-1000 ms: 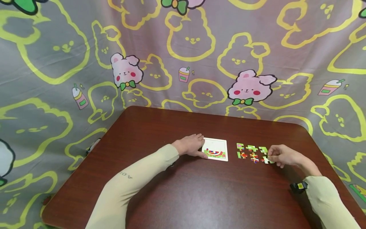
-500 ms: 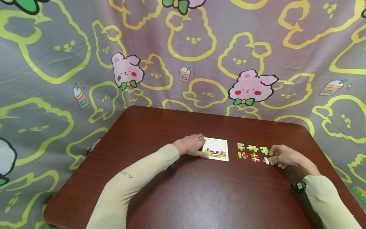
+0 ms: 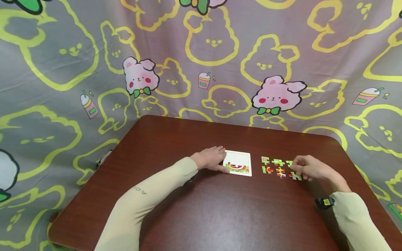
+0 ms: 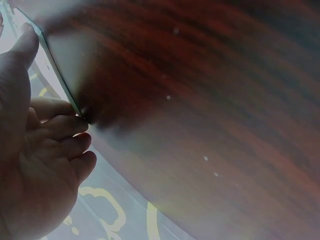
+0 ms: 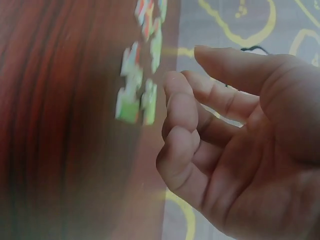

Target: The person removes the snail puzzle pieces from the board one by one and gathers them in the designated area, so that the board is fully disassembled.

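Observation:
My left hand [image 3: 211, 158] holds the left side of a square white puzzle board [image 3: 237, 158], its thumb at the near corner and its fingers toward the far one. In the left wrist view the fingertips [image 4: 75, 107] sit right at the board's thin edge. Colourful picture covers the board's lower part; the upper part is bare white. Over the right end of the loose jigsaw pieces [image 3: 278, 162] hovers my right hand [image 3: 310, 167], partly covering the upper right piece [image 3: 289, 162]. The right wrist view shows its fingers loosely bent, thumb apart, nothing between them.
The jigsaw pieces lie in two short rows right of the board, with the lower right piece [image 3: 296, 175] just below the right fingertips. A dark brown table [image 3: 220, 209] carries everything. Behind it hangs a grey curtain [image 3: 176, 45] with yellow cartoon outlines.
My right hand has shifted from the lower right piece slightly up and away, to the upper right piece. More of the lower piece shows now. The left hand stays on the board.

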The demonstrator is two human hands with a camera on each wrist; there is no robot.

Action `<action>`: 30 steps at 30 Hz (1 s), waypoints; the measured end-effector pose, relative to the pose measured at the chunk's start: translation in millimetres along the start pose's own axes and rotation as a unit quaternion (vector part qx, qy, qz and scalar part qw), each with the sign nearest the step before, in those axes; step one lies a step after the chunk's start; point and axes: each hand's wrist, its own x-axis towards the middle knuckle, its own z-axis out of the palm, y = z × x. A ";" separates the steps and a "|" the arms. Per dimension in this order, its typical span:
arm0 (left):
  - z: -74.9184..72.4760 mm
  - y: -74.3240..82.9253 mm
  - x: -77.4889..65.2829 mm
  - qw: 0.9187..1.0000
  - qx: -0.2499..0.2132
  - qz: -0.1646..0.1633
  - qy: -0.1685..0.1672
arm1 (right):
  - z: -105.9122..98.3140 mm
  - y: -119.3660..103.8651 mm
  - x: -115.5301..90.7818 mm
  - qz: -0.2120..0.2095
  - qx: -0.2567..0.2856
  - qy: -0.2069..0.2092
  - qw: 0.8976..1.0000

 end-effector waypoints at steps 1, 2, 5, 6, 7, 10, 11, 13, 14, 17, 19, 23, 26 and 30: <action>-0.1 0.0 0.1 1.000 0.001 0.000 -0.001 | 0.5 -3.2 0.9 -0.006 0.001 0.002 1.000; -0.2 0.0 0.3 1.000 0.001 -0.001 -0.001 | 1.1 -6.4 1.8 -0.010 0.000 0.004 1.000; 0.0 0.2 0.0 1.000 0.000 -0.001 -0.004 | 3.3 -16.2 3.8 -0.022 0.007 0.004 1.000; -0.1 0.4 -0.2 1.000 -0.001 -0.001 -0.005 | 4.4 -19.5 4.4 -0.026 0.010 0.004 1.000; -0.1 0.5 -0.3 1.000 0.000 -0.002 -0.006 | 5.4 -22.9 4.9 -0.032 0.012 0.003 0.999; -0.1 0.6 -0.6 1.000 0.000 -0.003 -0.005 | 8.9 -33.1 6.8 -0.041 0.008 0.010 0.999; -0.1 0.5 -0.5 1.000 0.000 -0.003 -0.003 | 10.2 -36.0 7.8 -0.047 0.000 0.014 0.999; 0.6 0.1 0.2 1.000 0.004 -0.002 0.001 | 13.5 -41.6 10.3 -0.050 -0.011 0.021 0.998; 1.0 -0.1 0.5 1.000 0.005 -0.001 0.004 | 15.3 -44.2 11.8 -0.051 -0.015 0.024 0.998; 2.4 -0.2 1.7 1.000 0.008 0.001 0.010 | 20.4 -50.9 16.8 -0.057 -0.027 0.028 0.998; 3.0 0.0 2.2 1.000 0.008 0.000 0.013 | 23.9 -55.3 20.2 -0.061 -0.028 0.026 0.997; 2.0 0.9 2.0 1.000 0.009 0.002 0.017 | 31.3 -64.0 27.1 -0.071 -0.041 0.027 0.996; -0.1 1.5 0.7 1.000 0.008 0.003 0.016 | 36.7 -70.4 32.4 -0.071 -0.042 0.027 0.996; -1.6 2.1 0.1 1.000 0.007 0.003 0.014 | 41.7 -79.9 39.3 -0.071 -0.036 0.027 0.996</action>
